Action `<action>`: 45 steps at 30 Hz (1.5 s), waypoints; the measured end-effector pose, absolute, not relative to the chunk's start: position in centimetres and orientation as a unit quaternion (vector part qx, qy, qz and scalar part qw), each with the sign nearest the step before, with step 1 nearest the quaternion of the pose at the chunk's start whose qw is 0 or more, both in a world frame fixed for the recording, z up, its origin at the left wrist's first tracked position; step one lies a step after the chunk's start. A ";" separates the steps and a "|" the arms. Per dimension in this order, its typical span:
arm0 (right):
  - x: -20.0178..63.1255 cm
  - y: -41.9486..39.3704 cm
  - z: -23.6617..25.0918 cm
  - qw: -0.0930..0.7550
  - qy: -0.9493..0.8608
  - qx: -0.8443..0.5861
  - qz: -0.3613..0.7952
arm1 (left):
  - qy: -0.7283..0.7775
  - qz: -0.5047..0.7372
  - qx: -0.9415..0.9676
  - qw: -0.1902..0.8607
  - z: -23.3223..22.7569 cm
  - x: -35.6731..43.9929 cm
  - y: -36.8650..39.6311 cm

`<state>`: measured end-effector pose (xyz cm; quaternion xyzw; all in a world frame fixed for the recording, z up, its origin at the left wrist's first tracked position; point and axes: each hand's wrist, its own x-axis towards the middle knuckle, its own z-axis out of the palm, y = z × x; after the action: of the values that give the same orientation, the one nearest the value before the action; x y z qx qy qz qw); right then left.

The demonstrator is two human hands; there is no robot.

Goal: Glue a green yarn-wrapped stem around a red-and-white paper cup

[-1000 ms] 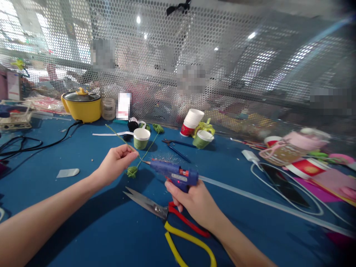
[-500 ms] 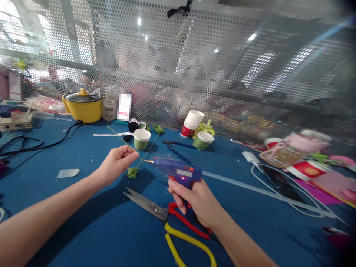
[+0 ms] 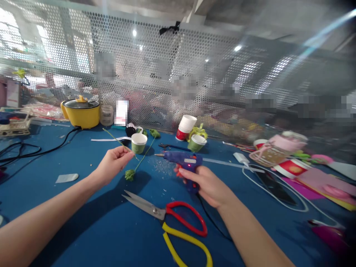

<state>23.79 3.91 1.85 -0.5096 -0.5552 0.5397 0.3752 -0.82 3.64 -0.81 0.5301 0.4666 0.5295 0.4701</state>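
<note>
Gripping blue, red-lit glue gun point(image 3: 181, 158) in right hand point(image 3: 206, 182), aimed left along table's far edge point(image 3: 168, 138); pinching stem point(image 3: 112, 137) in left hand point(image 3: 114, 162).

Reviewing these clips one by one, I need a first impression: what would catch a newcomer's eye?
Probably the blue glue gun in the right hand, near the centre. Next, the big red-and-yellow-handled scissors below it, then the yellow pot at the back left.

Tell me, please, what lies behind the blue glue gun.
Just beyond the glue gun lie pliers, with a green cup farther back. Its body covers some tabletop; anything there cannot be seen.
</note>
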 end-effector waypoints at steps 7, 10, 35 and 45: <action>26.5 5.8 -0.5 0.322 -0.549 -0.644 0.425 | 0.459 0.536 0.547 0.450 -0.8 -1.0 3.8; 26.9 5.6 -1.1 0.300 -0.566 -0.666 0.382 | 0.461 0.534 0.548 0.450 -0.8 -1.0 3.9; 16.8 3.8 2.4 0.287 -0.709 -0.347 0.542 | 0.322 0.266 0.774 0.475 1.8 0.2 2.1; 17.2 3.3 3.0 0.248 -0.762 -0.431 0.415 | 0.315 0.207 0.834 0.404 2.2 0.7 3.6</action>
<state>17.22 3.28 3.03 -0.4309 -0.7619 0.4150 0.2484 0.66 3.58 2.19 0.8336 0.3153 0.2069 0.4037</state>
